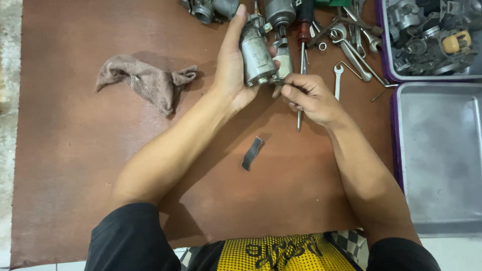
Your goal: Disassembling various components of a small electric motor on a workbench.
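Observation:
My left hand point(232, 65) grips a grey metal cylinder-shaped motor part point(256, 54), held upright above the brown table point(75, 165). My right hand point(310, 96) pinches a small piece at the lower end of that part, fingers closed on it; the piece itself is too small to make out. A screwdriver with a dark red handle point(303, 55) lies on the table just behind my right hand, its tip pointing toward me.
A crumpled brown rag point(145, 80) lies to the left. A small dark strip point(251, 153) rests near the middle. Wrenches point(351, 50) and metal parts crowd the far edge. At right stand a purple-rimmed tray of engine parts point(432, 35) and a bare metal tray point(442, 150).

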